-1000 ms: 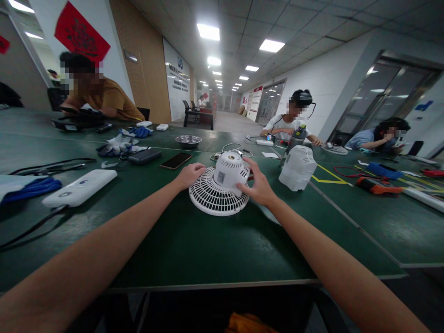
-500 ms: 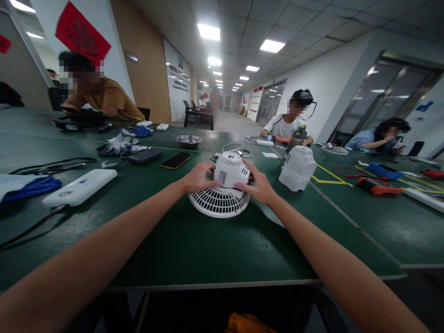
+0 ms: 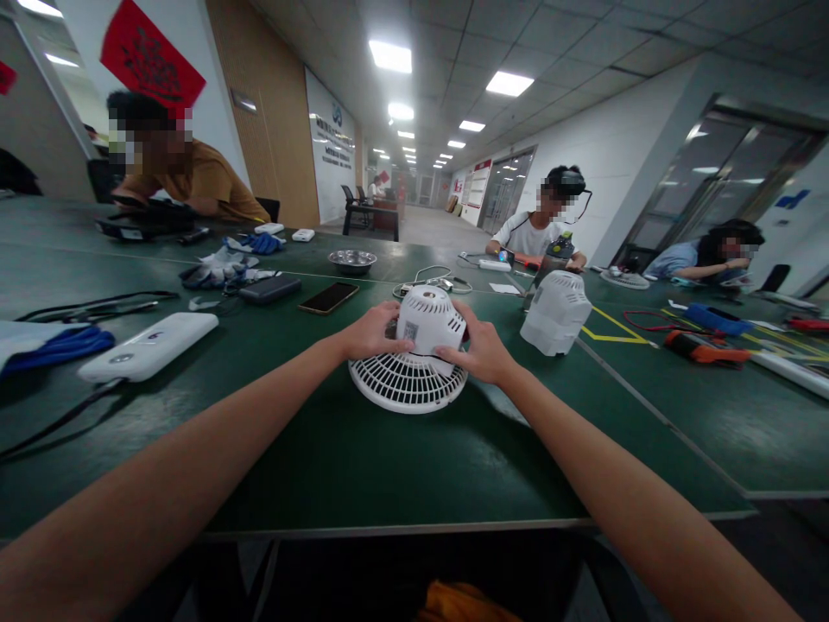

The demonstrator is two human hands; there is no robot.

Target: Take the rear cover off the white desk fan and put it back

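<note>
A white fan head lies grille-down on the green table, its round fan grille [image 3: 408, 389] spreading beneath a slotted motor cover [image 3: 428, 313] with a small printed label. My left hand [image 3: 376, 331] is closed around the left side of the motor cover, thumb on the near face. From the right, my right hand [image 3: 483, 345] grips the same cover, its thumb near the lower front edge. The far fingers of both hands are partly hidden behind the cover. To the right stands a white translucent plastic housing [image 3: 555, 315], apart from my hands.
A phone [image 3: 329, 298], a metal bowl [image 3: 351, 262] and a white cable [image 3: 440, 278] lie beyond my hands. At left is a white power bank [image 3: 152, 345] with a black strap. An orange multimeter [image 3: 705, 350] lies at right. Several people sit around the table.
The motor cover has tipped and shifted slightly left between my hands, and the grille has moved a little towards me. Both hands keep their hold.
</note>
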